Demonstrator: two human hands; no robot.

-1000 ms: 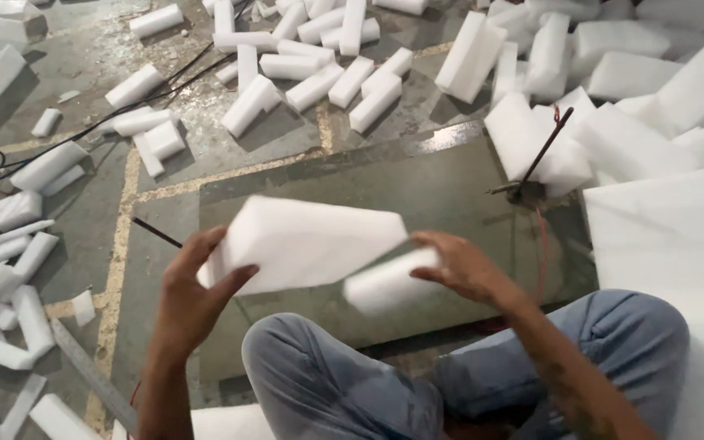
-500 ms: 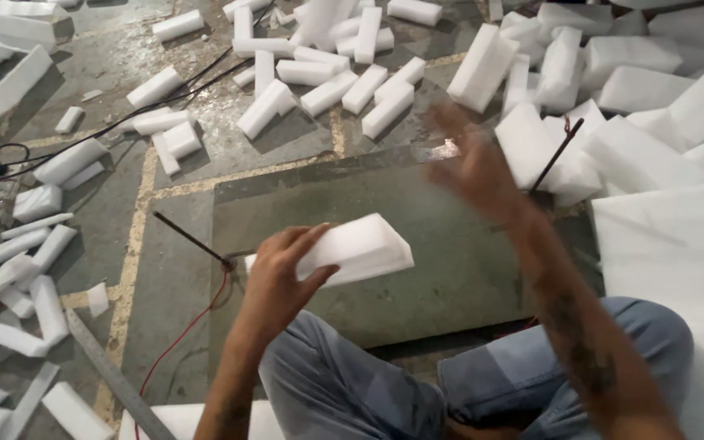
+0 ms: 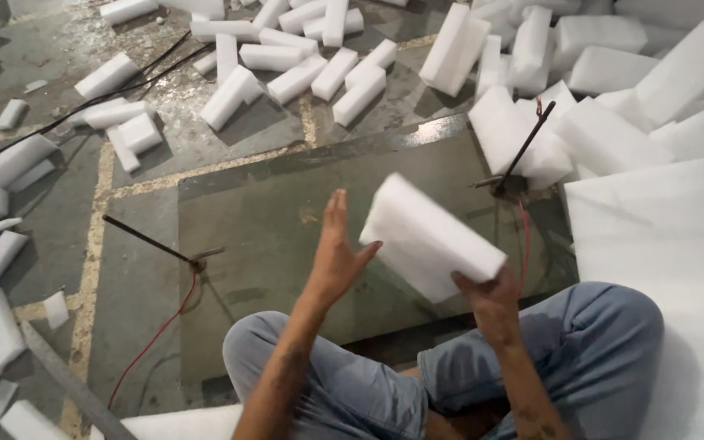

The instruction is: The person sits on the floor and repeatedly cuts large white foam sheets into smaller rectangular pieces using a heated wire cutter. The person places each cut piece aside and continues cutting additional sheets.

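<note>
Our right hand [image 3: 490,297] grips the white foam block [image 3: 429,236] from below, tilted above the green board [image 3: 262,236]. Our left hand [image 3: 337,253] is open, its thumb touching the block's left edge.

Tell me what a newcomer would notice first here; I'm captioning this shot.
A white foam block at centre, gripped from below by the right hand, the open left hand touching its edge. Cut foam pieces litter the floor beyond; large foam slabs pile up on the right.

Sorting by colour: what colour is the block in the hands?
White foam block, plain, seen in the head view.
</note>
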